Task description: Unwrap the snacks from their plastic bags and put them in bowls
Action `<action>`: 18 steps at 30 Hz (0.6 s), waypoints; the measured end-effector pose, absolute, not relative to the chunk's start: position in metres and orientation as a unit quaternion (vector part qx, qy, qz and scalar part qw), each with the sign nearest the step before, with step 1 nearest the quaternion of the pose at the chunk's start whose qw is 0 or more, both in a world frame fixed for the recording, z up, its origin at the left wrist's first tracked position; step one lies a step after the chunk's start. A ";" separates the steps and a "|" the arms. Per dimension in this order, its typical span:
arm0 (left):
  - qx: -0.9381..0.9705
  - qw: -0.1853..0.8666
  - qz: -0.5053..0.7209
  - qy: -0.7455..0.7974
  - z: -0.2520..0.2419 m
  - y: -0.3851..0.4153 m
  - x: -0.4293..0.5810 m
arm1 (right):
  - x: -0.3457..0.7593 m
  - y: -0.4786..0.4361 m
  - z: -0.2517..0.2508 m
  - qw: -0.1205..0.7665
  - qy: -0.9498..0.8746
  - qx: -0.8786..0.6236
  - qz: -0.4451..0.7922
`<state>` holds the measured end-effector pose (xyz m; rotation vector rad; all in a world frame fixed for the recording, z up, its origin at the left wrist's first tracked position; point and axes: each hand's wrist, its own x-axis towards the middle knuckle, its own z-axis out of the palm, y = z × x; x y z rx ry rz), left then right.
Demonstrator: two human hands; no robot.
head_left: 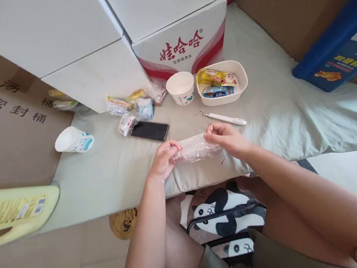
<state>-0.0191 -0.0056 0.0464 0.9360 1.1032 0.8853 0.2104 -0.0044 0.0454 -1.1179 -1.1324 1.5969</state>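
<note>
A clear, crinkled plastic wrapper (195, 148) is stretched between my two hands near the front edge of the cloth-covered surface. My left hand (164, 158) pinches its left end, and my right hand (226, 138) pinches the right end. Whether anything lies inside the wrapper I cannot tell. Just beyond my right hand lies a white pen-like tool (224, 118) with a thin metal tip. A black phone (150, 131) rests beyond my left hand. Behind it sit several small wrapped packets (145, 107).
A white paper cup (180, 88) stands beside a cream tub (241, 77) holding snack packets. Another paper cup (74, 139) lies tipped at the left. White boxes (182, 45) line the back. A yellow bottle (21, 210) and a blue container (331, 52) flank the sides.
</note>
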 end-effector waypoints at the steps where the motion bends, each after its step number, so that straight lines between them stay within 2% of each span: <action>1: 0.430 0.634 0.398 0.504 0.044 -0.001 -0.016 | 0.212 -0.001 0.043 0.437 -0.444 -0.461 0.631; 6: 0.438 0.416 0.545 0.581 0.031 0.015 -0.001 | 0.221 0.007 0.037 0.517 -0.388 -0.526 0.553; 8: 0.455 0.391 0.547 0.585 0.029 0.014 0.007 | 0.224 0.004 0.039 0.512 -0.426 -0.561 0.492; 11: 0.514 0.428 0.512 0.539 0.028 0.005 0.026 | 0.223 -0.005 0.042 0.493 -0.529 -0.543 0.427; 16: 0.509 0.577 0.452 0.451 0.023 -0.006 0.049 | 0.214 -0.017 0.040 0.428 -0.574 -0.453 0.530; 18: 0.466 0.599 0.467 0.454 0.021 -0.006 0.050 | 0.212 -0.016 0.038 0.448 -0.557 -0.489 0.500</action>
